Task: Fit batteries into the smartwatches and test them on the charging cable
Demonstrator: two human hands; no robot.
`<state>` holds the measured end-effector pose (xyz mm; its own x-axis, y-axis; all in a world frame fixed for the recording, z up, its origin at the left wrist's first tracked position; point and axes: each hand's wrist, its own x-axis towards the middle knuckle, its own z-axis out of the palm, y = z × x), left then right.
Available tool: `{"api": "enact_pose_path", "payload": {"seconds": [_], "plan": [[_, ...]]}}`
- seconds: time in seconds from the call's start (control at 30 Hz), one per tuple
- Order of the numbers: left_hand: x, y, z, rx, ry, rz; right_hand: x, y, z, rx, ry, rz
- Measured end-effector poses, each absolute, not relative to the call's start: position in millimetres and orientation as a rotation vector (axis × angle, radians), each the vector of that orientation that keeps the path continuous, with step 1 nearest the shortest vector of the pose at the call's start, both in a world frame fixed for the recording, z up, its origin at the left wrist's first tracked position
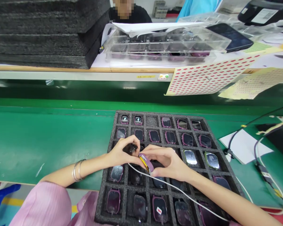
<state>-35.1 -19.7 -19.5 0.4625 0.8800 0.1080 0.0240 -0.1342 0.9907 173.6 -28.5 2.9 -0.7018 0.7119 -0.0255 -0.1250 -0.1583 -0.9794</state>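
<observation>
Over a foam tray [153, 110] of smartwatches, my two hands meet. Fingers of my left hand [124, 153] curl around a dark glossy piece [130, 148] with small light marks; its exact kind I cannot tell. In my right hand [168, 161], thumb and fingers pinch a purple watch case [147, 162], tilted, with a yellow part showing along its open side. My left fingertips are close to the case or touch it. A white cable [179, 189] runs from beside my left fingers, below the case and over the tray to the right.
On the shelf stand stacked black foam trays [37, 47] and clear plastic trays [153, 47], with a phone [231, 37] on top. Sheets of red arrow stickers [207, 77] hang over its edge. White paper [245, 147] and cables [265, 175] lie right. A person [132, 14] sits opposite.
</observation>
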Motion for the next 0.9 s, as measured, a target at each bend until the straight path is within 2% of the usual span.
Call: {"api": "enact_pose_path", "payload": {"seconds": [0.2, 0.33, 0.43, 0.6, 0.67, 0.8, 0.9], "plan": [[-31.5, -22.4, -23.4, 1.389, 0.815, 0.851, 173.2, -32.0, 0.5, -0.701, -1.693, 1.728], [-28.4, -22.6, -29.9, 1.322, 0.842, 0.818, 172.4, -35.1, -3.6, -0.745, -1.638, 1.717], [-25.1, -21.5, -34.8, 1.336, 0.881, 0.752, 171.5, -35.1, -6.1, -0.768, -1.486, 1.829], [-20.3, -19.0, -37.0, 1.363, 1.040, 0.745, 168.5, -30.2, -15.0, -0.705, -0.986, 2.198], [-21.1, -18.0, -33.8, 1.260, 1.059, 0.676, 168.0, -27.1, -20.2, -0.703, -0.806, 2.224], [-27.0, -16.6, -22.5, 0.992, 0.944, 0.592, 172.8, -17.9, -24.8, -0.785, -0.702, 2.117], [-30.0, -16.4, -18.8, 0.834, 0.749, 0.591, 179.2, -10.7, -18.1, -0.918, -1.017, 1.885]]}}
